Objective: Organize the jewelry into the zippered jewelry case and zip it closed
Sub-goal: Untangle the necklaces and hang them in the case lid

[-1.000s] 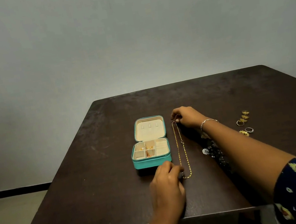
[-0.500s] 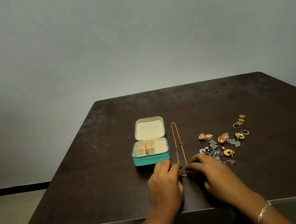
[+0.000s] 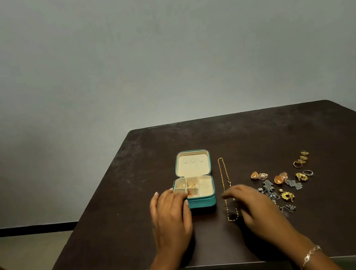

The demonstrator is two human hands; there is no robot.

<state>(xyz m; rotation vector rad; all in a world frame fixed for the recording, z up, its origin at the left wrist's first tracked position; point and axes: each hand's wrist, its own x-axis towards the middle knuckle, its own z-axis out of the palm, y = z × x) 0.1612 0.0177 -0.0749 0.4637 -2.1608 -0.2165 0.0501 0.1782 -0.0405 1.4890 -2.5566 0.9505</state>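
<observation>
My left hand [image 3: 170, 217] has left the chain [image 3: 223, 174] and now rests loose fingers on the near-left corner of the open case [image 3: 202, 201]. My right hand [image 3: 253, 207] let go too and hovers, fingers apart. The chain lies straight on the counter [image 3: 265, 135] beside the case, unpacked.

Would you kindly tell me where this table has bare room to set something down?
Bare: the far strip of the table behind the jewelry case and gold chain, the stretch left of the case, the right edge beyond the rings. Crowded: earrings scattered between chain and rings; left hand and right hand fill the near middle.
</observation>
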